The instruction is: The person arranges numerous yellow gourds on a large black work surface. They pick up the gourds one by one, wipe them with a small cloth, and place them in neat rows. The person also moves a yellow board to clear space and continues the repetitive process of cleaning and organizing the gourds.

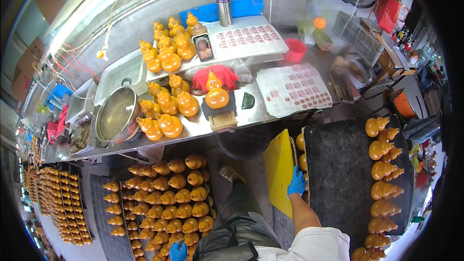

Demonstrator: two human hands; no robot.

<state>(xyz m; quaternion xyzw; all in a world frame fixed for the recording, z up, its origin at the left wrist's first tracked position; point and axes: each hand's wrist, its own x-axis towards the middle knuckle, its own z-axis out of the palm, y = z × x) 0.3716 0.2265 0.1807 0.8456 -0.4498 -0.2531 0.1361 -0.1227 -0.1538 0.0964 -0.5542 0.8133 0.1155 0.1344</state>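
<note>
My right hand (297,182), in a blue glove, rests on the left edge of a dark tray (338,174), next to a yellow board (279,166) that leans against it. A row of orange gourd-shaped pieces (384,179) lies along the tray's right side. My left hand (178,250), also blue-gloved, is low at the bottom edge, among the many orange gourds (169,198) lying in rows on a dark mat on the floor. I cannot tell whether it grips one.
A metal workbench (203,125) ahead carries more orange gourds (164,111), one gourd (217,92) standing on a small block, a steel pot (116,113), sticker sheets (295,89), a red cup (295,50) and a steel flask (223,8). More gourd trays (58,198) lie far left.
</note>
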